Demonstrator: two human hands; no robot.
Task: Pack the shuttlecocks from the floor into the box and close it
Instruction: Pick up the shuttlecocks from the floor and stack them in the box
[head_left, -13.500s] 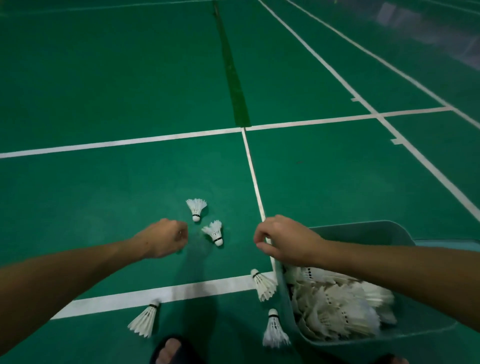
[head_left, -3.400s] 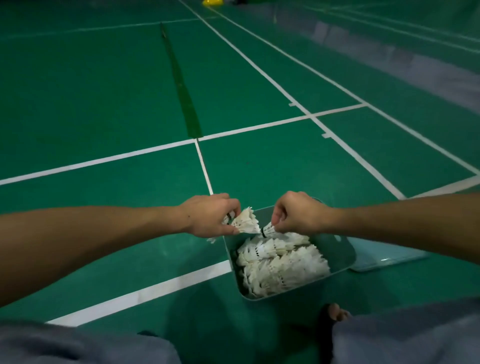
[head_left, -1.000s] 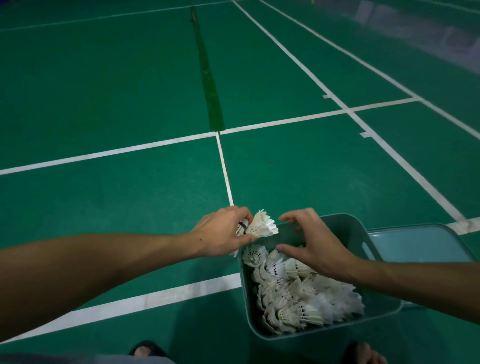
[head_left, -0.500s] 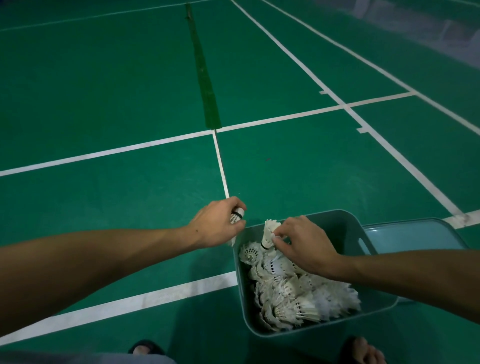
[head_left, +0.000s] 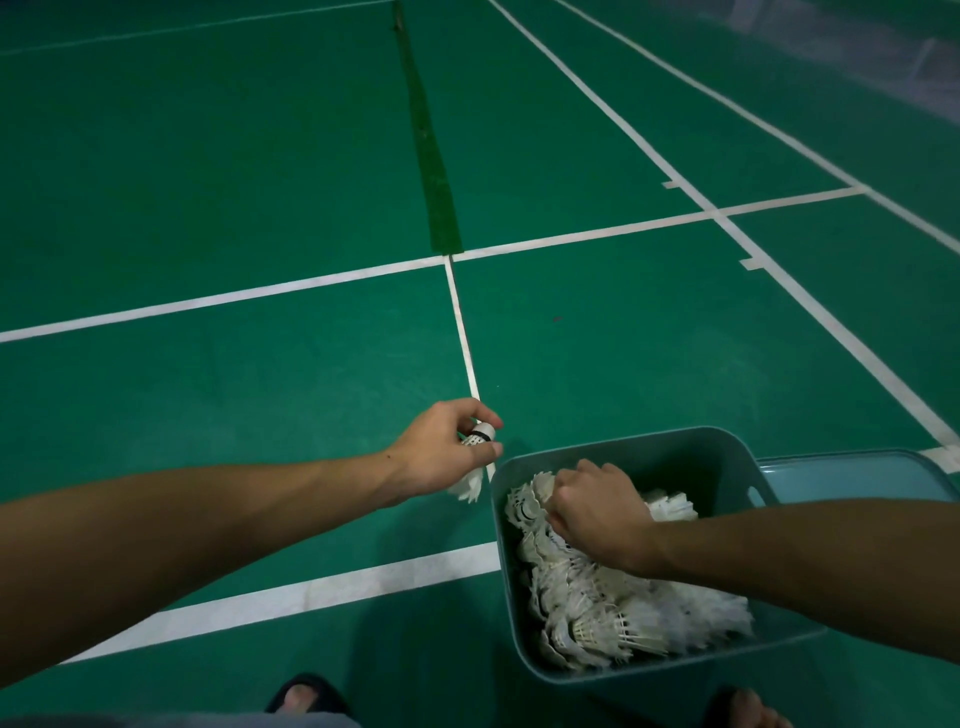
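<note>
A grey-green plastic box (head_left: 670, 441) stands on the court floor at the lower right, holding a heap of several white shuttlecocks (head_left: 613, 618). My right hand (head_left: 597, 512) is inside the box, fingers curled down over a shuttlecock (head_left: 537, 491) at the top of the heap. Just left of the box rim, my left hand (head_left: 441, 454) grips another white shuttlecock (head_left: 470, 486), cork up by the thumb and feathers hanging out below the palm.
The box's lid (head_left: 857, 473) lies flat on the floor behind the box to the right. White court lines cross the green floor. My feet in dark sandals (head_left: 306, 696) show at the bottom edge.
My right hand has pushed its shuttlecock deeper into the box and curled over the heap. My left hand has kept its shuttlecock beside the box.
</note>
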